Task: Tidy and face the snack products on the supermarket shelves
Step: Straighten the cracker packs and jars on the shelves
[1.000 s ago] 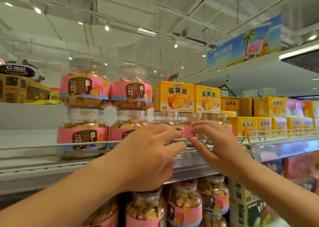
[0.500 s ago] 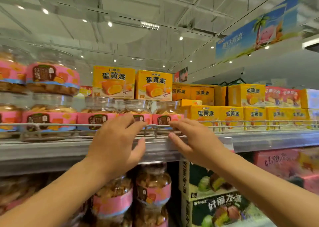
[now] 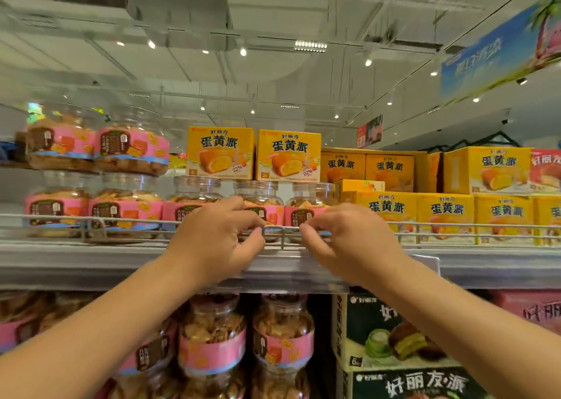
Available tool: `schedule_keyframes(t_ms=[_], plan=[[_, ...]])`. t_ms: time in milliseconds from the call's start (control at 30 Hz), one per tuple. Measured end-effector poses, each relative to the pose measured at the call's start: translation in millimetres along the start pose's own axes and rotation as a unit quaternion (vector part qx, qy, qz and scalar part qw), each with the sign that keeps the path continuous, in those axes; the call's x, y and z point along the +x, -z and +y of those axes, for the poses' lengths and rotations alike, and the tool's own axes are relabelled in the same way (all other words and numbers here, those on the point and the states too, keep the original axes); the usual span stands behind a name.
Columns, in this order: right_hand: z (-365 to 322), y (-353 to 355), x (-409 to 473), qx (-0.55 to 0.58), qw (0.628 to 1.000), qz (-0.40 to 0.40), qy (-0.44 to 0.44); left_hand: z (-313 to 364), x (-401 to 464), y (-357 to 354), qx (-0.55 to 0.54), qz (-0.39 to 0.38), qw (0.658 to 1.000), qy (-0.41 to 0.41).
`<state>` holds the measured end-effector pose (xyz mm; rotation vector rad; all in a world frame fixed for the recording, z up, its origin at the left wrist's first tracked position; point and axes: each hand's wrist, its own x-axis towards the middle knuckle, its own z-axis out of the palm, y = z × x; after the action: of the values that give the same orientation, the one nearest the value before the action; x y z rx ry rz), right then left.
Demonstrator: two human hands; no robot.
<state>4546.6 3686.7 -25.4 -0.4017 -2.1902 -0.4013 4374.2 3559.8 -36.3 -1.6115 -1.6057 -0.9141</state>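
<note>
Gripping the wire rail [image 3: 136,220]: left hand [image 3: 217,239]; right hand [image 3: 353,242].

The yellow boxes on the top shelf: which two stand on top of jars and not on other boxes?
The two leftmost yellow boxes, side by side above the hands, stand on the lids of the clear jars. The others, further right, are stacked on boxes.

Clear biscuit jars [image 3: 126,209] with pink labels upright in row behind wire rail, two more stacked at left. Yellow pie boxes [image 3: 220,152] atop jars; more boxes [image 3: 444,215] faced at right.
</note>
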Motion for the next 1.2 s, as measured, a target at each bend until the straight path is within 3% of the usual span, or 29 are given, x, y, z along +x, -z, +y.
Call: schedule_keyframes(t_ms=[167, 500, 633, 833, 967, 1067, 1200], plan=[[12.0, 28.4, 75.8, -0.025, 0.996, 0.080, 0.016, -11.5, 18.3, 12.1, -0.058, -0.082, 0.994, -0.039], [26.1, 18.8, 157.1, -0.025, 0.988, -0.135, -0.067, -19.7, 17.2, 9.9, -0.140, -0.085, 0.986, -0.013], [23.7, 9.1, 162.8, -0.092, 0.989, -0.105, -0.043, -19.0, 14.1, 10.9, -0.141, -0.095, 0.985, -0.002], [15.5, 8.4, 156.6, -0.024, 0.994, -0.071, -0.077, -19.8, 13.7, 11.1, -0.128, -0.091, 0.987, -0.009], [19.0, 22.7, 134.6, 0.034, 0.997, 0.005, -0.069, -21.0, 5.8, 1.8, -0.069, -0.023, 0.997, -0.026], [37.1, 50.4, 111.9, 0.023, 0.997, 0.018, -0.065, -13.8, 5.9, -9.7, -0.040, 0.048, 0.997, -0.036], [80.1, 94.6, 80.3, -0.026, 0.995, -0.009, -0.093, 28.7, 29.2, -32.1, -0.060, 0.028, 0.992, -0.104]])
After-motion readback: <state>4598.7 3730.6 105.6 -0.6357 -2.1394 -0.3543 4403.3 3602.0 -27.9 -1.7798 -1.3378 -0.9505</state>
